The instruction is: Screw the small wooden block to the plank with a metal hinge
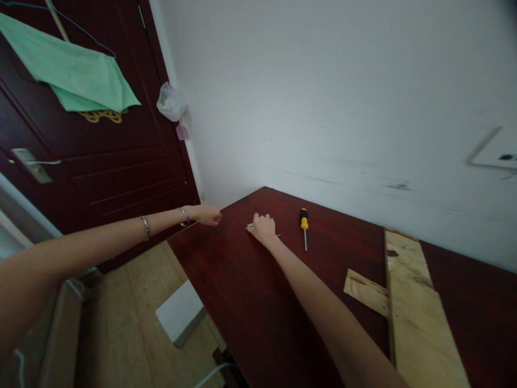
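Note:
My left hand point(208, 215), with two bracelets on its wrist and forearm, is curled into a fist above the table's left edge. Whatever may be inside it is hidden. Farther right, my right hand point(264, 228) rests low on the dark red table point(242, 275), its fingers bent over a small light metal piece point(250, 225). That piece's end shows at the fingertips, and a thin tip sticks out by the wrist; most of it is covered. A screwdriver point(304, 223) with a black and yellow handle lies just right of this hand.
A long wooden board point(418, 302) and a short wooden strip point(365, 291) lie on the table at the right. Behind stands a white wall point(323, 97). On the floor at left is a white box point(180, 312). A green cloth point(84, 78) hangs at the dark red door point(121, 161).

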`<state>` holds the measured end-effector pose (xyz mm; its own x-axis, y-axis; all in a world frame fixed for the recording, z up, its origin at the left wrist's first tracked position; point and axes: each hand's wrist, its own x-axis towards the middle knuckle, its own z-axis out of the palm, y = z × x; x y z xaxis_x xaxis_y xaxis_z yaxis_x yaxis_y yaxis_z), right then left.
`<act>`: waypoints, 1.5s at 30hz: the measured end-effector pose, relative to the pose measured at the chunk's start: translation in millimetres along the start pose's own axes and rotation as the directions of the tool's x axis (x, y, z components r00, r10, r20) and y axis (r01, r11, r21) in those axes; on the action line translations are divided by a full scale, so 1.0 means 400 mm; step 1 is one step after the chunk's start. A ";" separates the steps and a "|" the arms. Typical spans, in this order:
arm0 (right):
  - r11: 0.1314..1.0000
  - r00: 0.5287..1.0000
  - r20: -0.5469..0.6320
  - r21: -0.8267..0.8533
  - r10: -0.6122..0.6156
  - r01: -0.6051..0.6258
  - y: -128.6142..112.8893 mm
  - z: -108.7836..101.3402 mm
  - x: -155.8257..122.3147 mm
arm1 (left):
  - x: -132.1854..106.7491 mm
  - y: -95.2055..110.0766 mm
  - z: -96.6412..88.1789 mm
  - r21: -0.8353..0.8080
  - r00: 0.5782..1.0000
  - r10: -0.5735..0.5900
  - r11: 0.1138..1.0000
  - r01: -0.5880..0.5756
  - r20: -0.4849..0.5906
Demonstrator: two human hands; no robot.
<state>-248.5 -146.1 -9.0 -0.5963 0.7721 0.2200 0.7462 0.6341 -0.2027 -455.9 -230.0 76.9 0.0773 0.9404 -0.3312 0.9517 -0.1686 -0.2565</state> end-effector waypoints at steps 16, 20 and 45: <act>0.996 0.996 -0.026 -0.007 0.085 -0.085 -0.039 0.016 0.018 | -0.007 -0.007 -0.010 -0.017 0.999 0.026 1.000 -0.027 -0.039; 0.985 0.986 -0.031 0.048 0.165 -0.163 -0.051 0.016 0.024 | -0.011 -0.007 -0.009 -0.034 0.999 0.016 0.999 -0.017 -0.042; 0.622 0.974 -0.032 0.774 0.224 -0.118 0.070 -0.049 0.013 | 0.027 0.041 -0.027 -0.291 0.969 0.139 0.936 -0.196 -0.206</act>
<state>-224.7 -125.3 5.0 -0.4038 0.8929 0.1992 0.3053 0.3368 -0.8907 -436.1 -219.4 78.9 0.2686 0.9482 -0.1696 0.9624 -0.2568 0.0888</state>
